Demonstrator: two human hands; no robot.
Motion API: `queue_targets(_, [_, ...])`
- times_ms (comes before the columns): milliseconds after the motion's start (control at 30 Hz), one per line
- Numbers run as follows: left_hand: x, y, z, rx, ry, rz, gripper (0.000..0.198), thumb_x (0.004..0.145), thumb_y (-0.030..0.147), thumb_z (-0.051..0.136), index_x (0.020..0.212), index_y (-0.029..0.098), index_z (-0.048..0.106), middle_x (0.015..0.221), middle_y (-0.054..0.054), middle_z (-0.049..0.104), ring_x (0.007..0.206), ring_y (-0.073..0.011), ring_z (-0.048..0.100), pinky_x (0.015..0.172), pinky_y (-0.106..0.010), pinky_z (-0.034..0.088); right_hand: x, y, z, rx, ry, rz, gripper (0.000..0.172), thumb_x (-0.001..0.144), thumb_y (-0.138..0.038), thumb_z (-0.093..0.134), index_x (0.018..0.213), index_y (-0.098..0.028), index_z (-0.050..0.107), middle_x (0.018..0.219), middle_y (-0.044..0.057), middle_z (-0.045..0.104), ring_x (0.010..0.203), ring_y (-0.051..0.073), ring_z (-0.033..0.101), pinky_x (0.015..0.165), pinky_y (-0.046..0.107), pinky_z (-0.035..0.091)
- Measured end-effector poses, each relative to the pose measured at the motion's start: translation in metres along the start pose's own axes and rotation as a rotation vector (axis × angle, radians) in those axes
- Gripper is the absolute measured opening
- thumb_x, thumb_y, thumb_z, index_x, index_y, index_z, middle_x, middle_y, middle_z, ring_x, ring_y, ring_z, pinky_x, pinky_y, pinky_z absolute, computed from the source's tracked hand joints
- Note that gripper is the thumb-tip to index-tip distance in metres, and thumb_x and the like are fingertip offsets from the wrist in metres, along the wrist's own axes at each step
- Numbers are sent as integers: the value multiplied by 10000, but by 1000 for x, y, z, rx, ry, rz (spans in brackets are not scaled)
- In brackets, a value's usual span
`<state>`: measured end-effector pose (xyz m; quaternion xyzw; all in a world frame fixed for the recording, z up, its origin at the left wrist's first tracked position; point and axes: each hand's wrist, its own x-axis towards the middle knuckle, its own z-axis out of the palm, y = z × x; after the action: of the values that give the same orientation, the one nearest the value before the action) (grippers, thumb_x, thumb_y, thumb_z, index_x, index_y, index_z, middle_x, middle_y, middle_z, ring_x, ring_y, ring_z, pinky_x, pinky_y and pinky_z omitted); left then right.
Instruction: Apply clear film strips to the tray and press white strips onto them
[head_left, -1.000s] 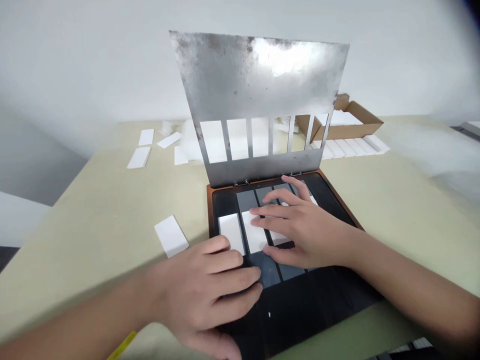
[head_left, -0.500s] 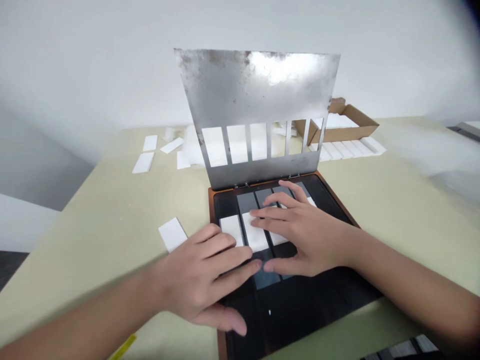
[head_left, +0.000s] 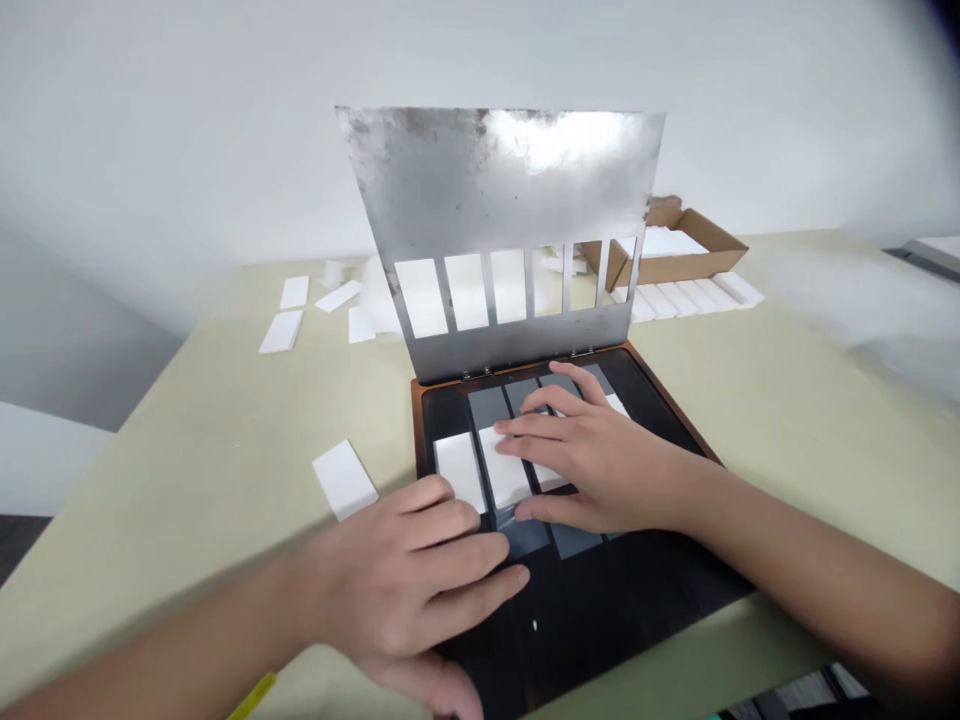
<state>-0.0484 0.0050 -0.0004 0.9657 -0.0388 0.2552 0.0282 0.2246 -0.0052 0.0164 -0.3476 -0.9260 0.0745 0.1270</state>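
White card (head_left: 508, 480) lay in black tray (head_left: 600, 610), just below frame centre. Looked light, stiff, smooth; likely slid easily, corners probably dented easily. Long edges seemed best hold. Right hand (head_left: 592, 455): fingers spread wide, tips on card, no grip. Left hand (head_left: 405, 575), lower centre: fingers half curled, thumb apart, nothing visibly held.

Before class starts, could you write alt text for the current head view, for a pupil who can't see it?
A person's right hand, fingers spread, lies over white rectangular pieces in a black rectangular tray; the left hand is at its near left. A grey metal plate with rectangular openings stands hinged at the far edge, and an open brown cardboard box sits beyond.
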Motion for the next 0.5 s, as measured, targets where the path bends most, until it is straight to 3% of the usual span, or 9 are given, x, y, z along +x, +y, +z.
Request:
queue_targets(300, [-10,-8,8,178,-18,-171,674,1089,658,313,1325,149,688,1131,-137,686,931,-275,547,804,-439,393,3,-2,1,34,19,28,330,1084,-420,538,1244,-201,726,1358,49,733,1244,285,563,1279,640,111])
queue_targets(367, [-11,-9,9,197,-14,-193,663,1086,656,322,1342,156,674,1130,-141,665,935,-281,541,803,-438,393,2,-1,1,60,28,25,405,1085,-497,524,1260,-189,720,1348,64,736,1241,285,567,1278,634,107])
queue_targets(500, [-12,-10,9,192,-24,-249,675,1074,665,348,1347,135,666,1137,-153,640,927,-287,549,796,-439,396,2,1,4,66,52,-1,672,936,-723,644,1308,-165,696,1334,94,738,1246,306,569,1282,627,90])
